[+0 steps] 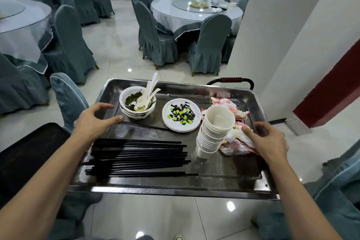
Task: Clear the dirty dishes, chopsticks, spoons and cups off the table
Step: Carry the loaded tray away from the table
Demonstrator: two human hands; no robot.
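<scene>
Both hands were released, grasping nothing: the left hand [93, 121] hovered just beside the stacked bowls [136, 113] with spoons [141, 103], the right hand [268, 140] over a crumpled cloth [239, 144] beside the stacked cups [214, 130]. Between them on the steel tray [175, 187] lay a dirty plate [181, 118] and black chopsticks [140, 158].

Steel tray [253, 183]: stacked bowls [134, 113] w/ spoons [149, 93] back L, plate [181, 122] w/ green scraps mid, stacked cups [214, 132] leaning R, black chopsticks [140, 159] front L, pink cloth [239, 144] behind cups. L hand [95, 121], fingers spread, near bowls; R hand [266, 140], fingers loose, over cloth.
</scene>
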